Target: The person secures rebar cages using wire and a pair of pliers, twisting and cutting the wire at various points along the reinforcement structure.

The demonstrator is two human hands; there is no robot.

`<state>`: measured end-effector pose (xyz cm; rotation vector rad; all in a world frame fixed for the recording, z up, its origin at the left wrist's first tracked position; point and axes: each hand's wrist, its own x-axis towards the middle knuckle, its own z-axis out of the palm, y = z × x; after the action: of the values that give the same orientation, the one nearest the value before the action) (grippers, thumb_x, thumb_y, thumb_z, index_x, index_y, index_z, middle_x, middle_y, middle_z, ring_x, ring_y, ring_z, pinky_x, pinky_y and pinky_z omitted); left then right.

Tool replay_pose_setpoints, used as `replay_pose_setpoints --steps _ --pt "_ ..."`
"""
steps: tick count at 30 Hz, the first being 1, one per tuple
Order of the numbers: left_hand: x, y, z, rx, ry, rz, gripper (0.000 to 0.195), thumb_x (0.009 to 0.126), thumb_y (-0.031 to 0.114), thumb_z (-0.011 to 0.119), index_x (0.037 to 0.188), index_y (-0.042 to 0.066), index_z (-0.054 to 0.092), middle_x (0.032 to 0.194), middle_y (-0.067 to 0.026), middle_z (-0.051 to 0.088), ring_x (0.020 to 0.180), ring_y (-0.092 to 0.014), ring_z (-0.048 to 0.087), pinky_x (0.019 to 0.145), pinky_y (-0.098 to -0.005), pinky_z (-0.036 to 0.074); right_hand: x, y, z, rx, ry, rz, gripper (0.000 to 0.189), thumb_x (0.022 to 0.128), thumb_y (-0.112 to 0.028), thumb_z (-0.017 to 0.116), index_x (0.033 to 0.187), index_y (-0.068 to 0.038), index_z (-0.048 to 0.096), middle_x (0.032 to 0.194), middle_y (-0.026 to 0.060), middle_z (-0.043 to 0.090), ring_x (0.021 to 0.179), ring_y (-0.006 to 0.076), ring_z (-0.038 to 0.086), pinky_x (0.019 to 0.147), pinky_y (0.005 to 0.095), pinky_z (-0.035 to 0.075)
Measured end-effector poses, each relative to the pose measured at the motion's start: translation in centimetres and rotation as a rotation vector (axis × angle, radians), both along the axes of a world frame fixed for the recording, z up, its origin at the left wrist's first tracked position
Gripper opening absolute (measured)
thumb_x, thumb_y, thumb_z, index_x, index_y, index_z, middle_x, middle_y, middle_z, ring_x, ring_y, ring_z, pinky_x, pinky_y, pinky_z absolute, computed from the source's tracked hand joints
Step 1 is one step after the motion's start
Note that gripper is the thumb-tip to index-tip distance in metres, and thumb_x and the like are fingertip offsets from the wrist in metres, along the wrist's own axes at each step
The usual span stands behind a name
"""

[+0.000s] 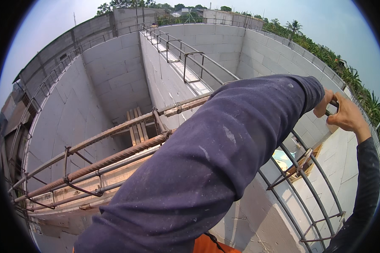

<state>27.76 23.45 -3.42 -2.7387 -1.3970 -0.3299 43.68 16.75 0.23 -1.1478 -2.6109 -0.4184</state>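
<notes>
A purple-blue sleeve (221, 136) stained with pale marks crosses the middle of the head view. From its cuff at the right shows my left hand (324, 103), partly hidden, with its fingers curled at a steel bar (334, 103). Close beside it my right hand (349, 114), in a dark sleeve, has thumb and fingers around the same bar. Below the hands, a cage of steel bars (310, 180) with tied stirrups curves down to the lower right. The sleeve hides where the bar meets the cages.
Rusty reinforcement bars (114, 156) run at the left above wooden formwork (79, 193). Another rebar cage (185, 57) stretches away along a block wall (167, 79). Deep rooms lie between the walls. Wooden poles (137, 126) stand in one. Plants (351, 72) grow beyond the right wall.
</notes>
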Motion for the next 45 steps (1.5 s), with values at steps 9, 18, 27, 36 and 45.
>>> replay_pose_setpoints --steps 9,18,27,36,45 --pt "1.6 1.2 -0.9 0.158 0.076 0.015 0.051 0.071 0.025 0.08 0.115 0.002 0.071 0.099 -0.0143 0.077 0.101 -0.029 0.074 0.083 -0.0414 0.057 2.4 5.8 -2.7 -0.064 0.029 -0.019 0.023 0.081 -0.009 0.071 0.098 0.004 0.064 0.08 0.019 0.067 0.076 0.0392 0.069 0.066 0.0514 0.055" --pt "0.1 -1.4 -2.5 0.381 0.049 -0.051 0.065 0.065 0.022 0.085 0.123 0.004 0.063 0.092 -0.0145 0.075 0.094 -0.033 0.075 0.082 -0.0423 0.058 1.1 2.6 -0.7 -0.703 0.113 -0.228 0.047 0.075 -0.002 0.072 0.115 0.012 0.053 0.078 0.024 0.064 0.058 0.0364 0.069 0.046 0.0501 0.058" --pt "-0.6 0.0 0.5 0.071 -0.382 0.133 0.089 0.063 0.028 0.085 0.136 -0.002 0.045 0.102 -0.0192 0.074 0.098 -0.038 0.072 0.082 -0.0414 0.058 4.1 8.1 -2.3 0.903 -0.184 0.14 0.049 0.082 0.002 0.065 0.13 -0.003 0.055 0.12 0.017 0.06 0.115 0.0353 0.056 0.094 0.044 0.046" --pt "0.6 2.3 -2.5 0.415 -0.023 0.038 0.039 0.084 0.027 0.074 0.117 0.008 0.07 0.107 -0.0135 0.077 0.103 -0.031 0.073 0.084 -0.042 0.057 4.8 9.7 -5.2 0.331 0.185 0.105 0.027 0.086 -0.008 0.073 0.109 -0.003 0.061 0.097 0.0186 0.067 0.093 0.0419 0.063 0.079 0.0489 0.048" --pt "2.7 2.9 0.7 0.513 0.11 0.312 0.045 0.09 0.043 0.066 0.126 0.016 0.073 0.13 -0.0111 0.07 0.129 -0.031 0.058 0.102 -0.0592 0.04 3.8 11.3 -0.8 0.806 -0.046 0.231 0.03 0.08 0.0 0.073 0.107 -0.002 0.061 0.109 0.02 0.067 0.107 0.0423 0.062 0.089 0.0482 0.05"
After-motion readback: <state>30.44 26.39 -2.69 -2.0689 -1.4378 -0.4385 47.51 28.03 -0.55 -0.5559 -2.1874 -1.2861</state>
